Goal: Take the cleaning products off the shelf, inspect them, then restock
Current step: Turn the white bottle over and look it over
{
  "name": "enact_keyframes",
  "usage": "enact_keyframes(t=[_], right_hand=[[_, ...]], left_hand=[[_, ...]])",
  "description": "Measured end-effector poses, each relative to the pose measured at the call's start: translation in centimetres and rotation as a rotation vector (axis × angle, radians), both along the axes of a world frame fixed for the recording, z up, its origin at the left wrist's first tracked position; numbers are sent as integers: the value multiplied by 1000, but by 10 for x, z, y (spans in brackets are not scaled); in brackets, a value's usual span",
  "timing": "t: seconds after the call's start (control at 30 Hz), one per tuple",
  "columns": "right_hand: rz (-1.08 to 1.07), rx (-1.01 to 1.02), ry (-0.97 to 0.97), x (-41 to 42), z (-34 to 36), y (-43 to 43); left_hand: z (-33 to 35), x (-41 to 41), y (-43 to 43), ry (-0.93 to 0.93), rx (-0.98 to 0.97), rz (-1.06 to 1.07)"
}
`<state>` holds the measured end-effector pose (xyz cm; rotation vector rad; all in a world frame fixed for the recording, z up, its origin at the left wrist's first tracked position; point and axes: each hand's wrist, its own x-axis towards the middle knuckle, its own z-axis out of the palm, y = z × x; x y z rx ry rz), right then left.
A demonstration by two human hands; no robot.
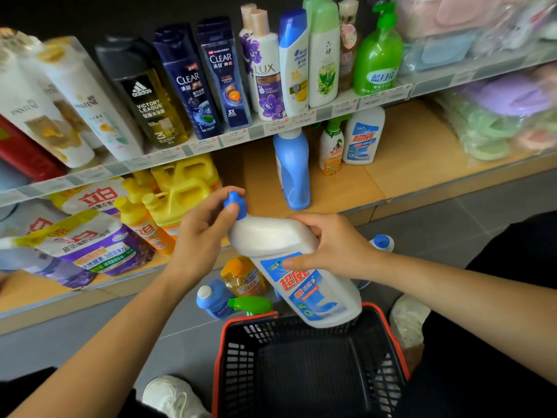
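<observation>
Two hands on one bottle here: the white plastic toilet-cleaner bottle with the blue label [304,285] is off the shelf and held tilted in the air, its base hanging just above the black mesh basket with the red rim [238,354]. The left hand [205,236] pinches the blue screw cap [236,203] between thumb and fingers, which reads as a check that the cap is tight and nothing leaks at the neck. The right hand [334,245] wraps the bottle's shoulder, thumb at the top of the label, carrying the weight so the other is free to test. The label faces up, handy for reading, so I'd call this the inspect step.

Down on the grey tiled floor [452,230], a blue bottle with a white cap [212,298], an orange bottle [244,276] and a green spray trigger [251,304] cluster beside the basket, likely waiting their turn. On the wooden lower shelf [407,152] a matching white bottle [363,137] stands upright with bare board beside it, which looks like the natural slot for restocking. One risk: smooth plastic and heavy liquid could slip.
</observation>
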<state>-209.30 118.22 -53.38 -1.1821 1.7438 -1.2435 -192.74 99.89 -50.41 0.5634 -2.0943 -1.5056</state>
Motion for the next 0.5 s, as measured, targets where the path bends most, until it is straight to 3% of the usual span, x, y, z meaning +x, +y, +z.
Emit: enact_keyframes(t=[0.1,0.23,0.5], right_hand=[[118,27,-252,-7,2,1],[185,38,-392,-10,2,0],[164,22,-369,-12,2,-1]], left_hand=[[6,-1,-2,12,263,-77],[16,-2,3,82,572,-205],[19,5,-2,96,354,-130]])
